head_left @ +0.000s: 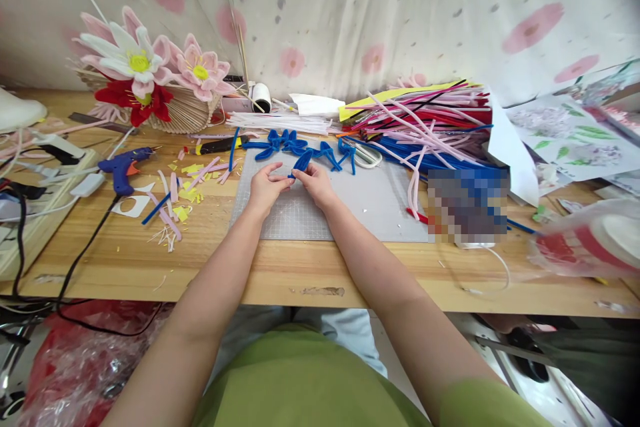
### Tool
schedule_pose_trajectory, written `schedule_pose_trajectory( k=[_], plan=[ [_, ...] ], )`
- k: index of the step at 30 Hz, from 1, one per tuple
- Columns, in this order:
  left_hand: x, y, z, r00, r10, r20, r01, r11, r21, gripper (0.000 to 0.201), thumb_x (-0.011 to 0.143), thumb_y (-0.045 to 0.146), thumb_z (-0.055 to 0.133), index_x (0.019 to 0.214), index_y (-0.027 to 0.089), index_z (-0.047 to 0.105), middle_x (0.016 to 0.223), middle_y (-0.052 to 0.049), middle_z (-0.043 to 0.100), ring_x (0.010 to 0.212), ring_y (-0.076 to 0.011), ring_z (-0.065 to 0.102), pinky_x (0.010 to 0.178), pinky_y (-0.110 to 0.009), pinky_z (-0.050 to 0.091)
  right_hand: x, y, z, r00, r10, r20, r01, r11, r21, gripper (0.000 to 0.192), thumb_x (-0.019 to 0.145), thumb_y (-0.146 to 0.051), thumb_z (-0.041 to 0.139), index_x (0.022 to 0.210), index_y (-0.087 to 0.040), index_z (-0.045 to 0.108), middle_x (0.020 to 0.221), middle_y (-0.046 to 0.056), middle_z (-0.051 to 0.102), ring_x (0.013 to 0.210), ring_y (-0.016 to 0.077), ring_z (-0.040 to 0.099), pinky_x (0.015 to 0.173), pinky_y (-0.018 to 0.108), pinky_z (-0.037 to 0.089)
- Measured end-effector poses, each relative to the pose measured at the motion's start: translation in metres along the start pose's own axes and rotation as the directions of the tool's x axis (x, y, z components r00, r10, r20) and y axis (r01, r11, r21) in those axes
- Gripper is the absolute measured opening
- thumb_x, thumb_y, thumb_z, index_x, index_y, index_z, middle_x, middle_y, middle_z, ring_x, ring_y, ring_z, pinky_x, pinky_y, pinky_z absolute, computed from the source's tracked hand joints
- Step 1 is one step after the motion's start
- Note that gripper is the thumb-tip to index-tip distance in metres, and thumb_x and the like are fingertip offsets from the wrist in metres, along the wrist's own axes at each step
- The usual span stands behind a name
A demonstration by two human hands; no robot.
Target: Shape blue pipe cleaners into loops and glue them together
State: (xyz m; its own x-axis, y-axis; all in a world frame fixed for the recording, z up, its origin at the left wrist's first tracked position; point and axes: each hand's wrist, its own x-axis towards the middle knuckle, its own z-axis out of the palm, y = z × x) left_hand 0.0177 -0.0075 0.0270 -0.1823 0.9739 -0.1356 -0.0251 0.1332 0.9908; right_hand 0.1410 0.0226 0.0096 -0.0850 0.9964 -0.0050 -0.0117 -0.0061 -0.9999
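Observation:
Over the grey cutting mat (320, 217), a blue pipe cleaner petal (303, 161) points upward between my two hands. My right hand (315, 183) pinches the petal at its base. Thumb and fingers of my left hand (269, 188) close on its lower end from the other side. Just beyond them lie several bent blue pipe cleaner shapes (287, 140), in a row along the mat's far edge. Scissors with pale handles (369, 156) rest partly under blue stems to the right.
A blue glue gun (123, 170) with a black cord and coloured scraps (187, 193) lie left. Fuzzy flowers (140, 63) stand behind. Bundled pipe cleaners (420, 113) fill the back right, near a wrapped cup (590, 240). A utility knife (215, 146) lies beyond my left hand.

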Motion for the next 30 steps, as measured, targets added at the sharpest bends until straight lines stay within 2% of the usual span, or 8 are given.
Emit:
schedule_pose_trajectory(
  k=[7, 10, 12, 15, 17, 19, 22, 30],
  plan=[
    [-0.009, 0.002, 0.000, 0.921, 0.389, 0.007, -0.327, 0.764, 0.556, 0.048, 0.070, 0.024, 0.066, 0.118, 0.023, 0.059, 0.078, -0.003, 0.070, 0.077, -0.0168, 0.064, 0.082, -0.030, 0.046, 0.006, 0.007, 0.005, 0.996, 0.002, -0.085, -0.009, 0.997, -0.081, 0.022, 0.063, -0.037, 0.060, 0.060, -0.018, 0.047, 0.056, -0.005, 0.046, 0.054, 0.0086, 0.038, 0.055, 0.024, 0.031],
    [-0.014, 0.004, 0.001, 0.898, 0.433, 0.077, -0.376, 0.665, 0.645, 0.046, 0.072, 0.021, 0.062, 0.118, 0.024, 0.059, 0.083, -0.004, 0.070, 0.086, -0.0193, 0.063, 0.087, -0.032, 0.044, 0.007, 0.009, 0.005, 0.994, -0.011, -0.105, -0.001, 0.994, -0.107, 0.022, 0.063, -0.036, 0.060, 0.060, -0.018, 0.048, 0.058, -0.004, 0.048, 0.056, 0.0092, 0.041, 0.057, 0.025, 0.033],
    [-0.015, 0.004, 0.002, 0.904, 0.420, 0.081, -0.377, 0.692, 0.616, 0.051, 0.071, 0.019, 0.063, 0.122, 0.025, 0.056, 0.085, -0.003, 0.070, 0.090, -0.0193, 0.063, 0.089, -0.031, 0.043, 0.005, 0.008, 0.004, 0.995, -0.020, -0.102, 0.011, 0.996, -0.091, 0.022, 0.064, -0.037, 0.060, 0.061, -0.019, 0.048, 0.058, -0.004, 0.047, 0.055, 0.0091, 0.040, 0.056, 0.025, 0.032],
    [-0.011, 0.005, 0.003, 0.958, 0.286, -0.002, -0.264, 0.888, 0.377, 0.056, 0.072, 0.021, 0.064, 0.126, 0.025, 0.050, 0.084, -0.001, 0.070, 0.086, -0.0163, 0.064, 0.084, -0.030, 0.047, 0.001, 0.003, -0.001, 0.999, -0.036, -0.029, 0.036, 0.999, 0.016, 0.027, 0.064, -0.043, 0.061, 0.064, -0.019, 0.047, 0.056, -0.005, 0.043, 0.052, 0.0081, 0.036, 0.053, 0.024, 0.030],
    [-0.007, 0.007, 0.002, 0.998, 0.066, 0.000, -0.066, 0.992, 0.105, 0.043, 0.077, 0.023, 0.060, 0.119, 0.020, 0.054, 0.080, -0.003, 0.069, 0.078, -0.0153, 0.066, 0.076, -0.030, 0.051, -0.002, -0.001, -0.005, 0.998, -0.037, 0.047, 0.033, 0.995, 0.092, 0.033, 0.062, -0.048, 0.063, 0.063, -0.020, 0.046, 0.054, -0.006, 0.040, 0.049, 0.0073, 0.033, 0.051, 0.024, 0.027],
    [-0.004, 0.010, -0.001, 0.982, -0.146, 0.123, 0.160, 0.981, -0.111, 0.025, 0.080, 0.023, 0.057, 0.103, 0.015, 0.062, 0.078, -0.005, 0.068, 0.073, -0.0145, 0.066, 0.068, -0.028, 0.053, -0.003, -0.003, -0.008, 0.994, -0.037, 0.103, 0.023, 0.990, 0.141, 0.038, 0.060, -0.050, 0.066, 0.061, -0.020, 0.044, 0.052, -0.007, 0.039, 0.048, 0.0066, 0.031, 0.050, 0.024, 0.026],
    [-0.002, 0.013, -0.007, 0.909, -0.272, 0.315, 0.350, 0.910, -0.223, 0.009, 0.079, 0.019, 0.058, 0.082, 0.014, 0.065, 0.079, -0.006, 0.069, 0.073, -0.0119, 0.066, 0.064, -0.021, 0.054, -0.003, -0.003, -0.010, 0.988, -0.036, 0.148, 0.006, 0.981, 0.195, 0.041, 0.057, -0.051, 0.070, 0.060, -0.019, 0.044, 0.050, -0.007, 0.040, 0.047, 0.0060, 0.030, 0.048, 0.024, 0.024],
    [0.000, 0.009, -0.011, 0.862, -0.361, 0.356, 0.462, 0.848, -0.260, 0.007, 0.078, 0.020, 0.061, 0.077, 0.016, 0.066, 0.080, -0.006, 0.070, 0.080, -0.0138, 0.066, 0.065, -0.020, 0.055, -0.004, -0.003, -0.010, 0.960, 0.018, 0.279, -0.088, 0.966, 0.243, 0.043, 0.054, -0.054, 0.072, 0.066, -0.019, 0.049, 0.057, -0.005, 0.051, 0.053, 0.0081, 0.045, 0.053, 0.024, 0.035]
  ],
)
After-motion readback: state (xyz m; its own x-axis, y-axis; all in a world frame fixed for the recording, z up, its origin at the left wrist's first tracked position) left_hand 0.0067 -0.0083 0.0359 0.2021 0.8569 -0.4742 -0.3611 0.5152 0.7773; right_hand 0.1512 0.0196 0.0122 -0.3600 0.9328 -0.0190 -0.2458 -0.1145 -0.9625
